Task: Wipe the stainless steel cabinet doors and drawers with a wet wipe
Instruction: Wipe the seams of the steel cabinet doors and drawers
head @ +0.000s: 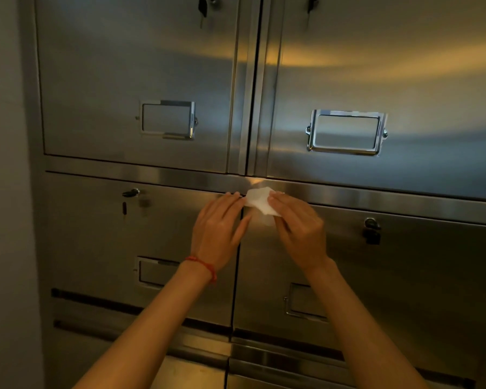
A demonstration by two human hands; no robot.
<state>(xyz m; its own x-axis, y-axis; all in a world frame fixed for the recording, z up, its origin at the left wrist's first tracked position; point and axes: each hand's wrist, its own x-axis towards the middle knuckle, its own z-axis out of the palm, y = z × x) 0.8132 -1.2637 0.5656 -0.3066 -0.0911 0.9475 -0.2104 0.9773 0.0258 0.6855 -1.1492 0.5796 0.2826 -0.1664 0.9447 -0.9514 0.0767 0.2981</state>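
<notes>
A stainless steel cabinet fills the view, with two upper doors (141, 80) and two lower doors (404, 270) split by a horizontal rail (376, 196). A white wet wipe (257, 200) is held up just below the rail, at the gap between the lower doors. My right hand (300, 226) pinches the wipe's right side. My left hand (219, 228) holds its left edge with the fingertips. Both forearms reach up from the bottom of the frame; a red string bracelet sits on the left wrist.
Chrome label holders (347, 132) sit on the doors. Keys hang in locks at the lower left (130, 193), lower right (371, 227) and along the top edge. Drawers (278, 357) run along the bottom. A plain wall (3, 192) borders the cabinet on the left.
</notes>
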